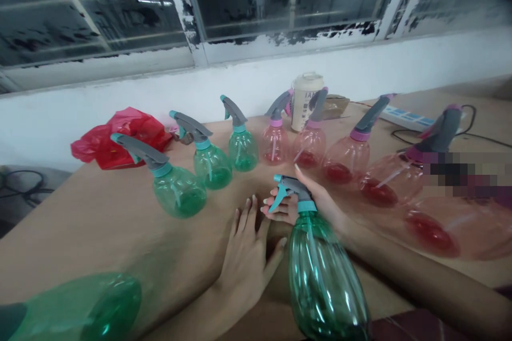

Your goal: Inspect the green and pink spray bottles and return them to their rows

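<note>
A tall green spray bottle with a teal and grey trigger head stands close in front of me. My right hand is wrapped round its neck and trigger head. My left hand lies flat on the wooden table just left of the bottle, fingers stretched out and empty. Behind them runs an arc of spray bottles: three round green ones on the left and several pink ones with red liquid on the right.
A red plastic bag lies at the back left. A cream cup stands by the white wall, and a power strip with cables lies at the back right. Another green bottle lies at the near left edge.
</note>
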### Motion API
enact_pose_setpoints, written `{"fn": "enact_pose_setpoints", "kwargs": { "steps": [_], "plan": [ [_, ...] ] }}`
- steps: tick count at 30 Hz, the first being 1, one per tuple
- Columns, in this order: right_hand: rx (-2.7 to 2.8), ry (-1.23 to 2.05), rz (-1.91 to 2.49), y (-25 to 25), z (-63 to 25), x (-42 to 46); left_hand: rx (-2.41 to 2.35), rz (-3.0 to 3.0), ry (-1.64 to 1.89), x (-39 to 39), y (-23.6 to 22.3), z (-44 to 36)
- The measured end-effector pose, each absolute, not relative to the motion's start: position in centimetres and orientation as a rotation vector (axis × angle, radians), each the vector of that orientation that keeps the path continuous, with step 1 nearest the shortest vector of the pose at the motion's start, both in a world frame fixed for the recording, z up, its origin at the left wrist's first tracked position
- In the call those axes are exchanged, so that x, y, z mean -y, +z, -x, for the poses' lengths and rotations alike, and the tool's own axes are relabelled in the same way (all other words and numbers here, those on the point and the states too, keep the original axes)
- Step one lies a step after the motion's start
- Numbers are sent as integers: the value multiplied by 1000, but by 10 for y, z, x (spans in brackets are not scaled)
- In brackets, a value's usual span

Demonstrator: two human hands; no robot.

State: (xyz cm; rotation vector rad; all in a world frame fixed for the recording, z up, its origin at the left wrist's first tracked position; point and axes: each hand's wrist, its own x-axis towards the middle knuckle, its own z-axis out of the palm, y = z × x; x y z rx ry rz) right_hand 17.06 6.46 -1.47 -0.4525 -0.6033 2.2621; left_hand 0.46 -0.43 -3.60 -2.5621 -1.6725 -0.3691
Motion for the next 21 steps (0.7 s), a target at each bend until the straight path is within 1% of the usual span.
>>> {"fn": "enact_pose_setpoints", "kwargs": {
  "steps": [4, 11, 21],
  "plan": [
    [592, 2157, 499, -21, -173, -70, 1669, 2570, -332, 4, -35, -5],
    [556, 2161, 417, -12, -175, -70, 1657, 2562, -364, 4, -34, -6],
    [489, 2146, 517, -14, -176, -77, 1610, 2608, -304, 4, -31, -2]
  ]
}}
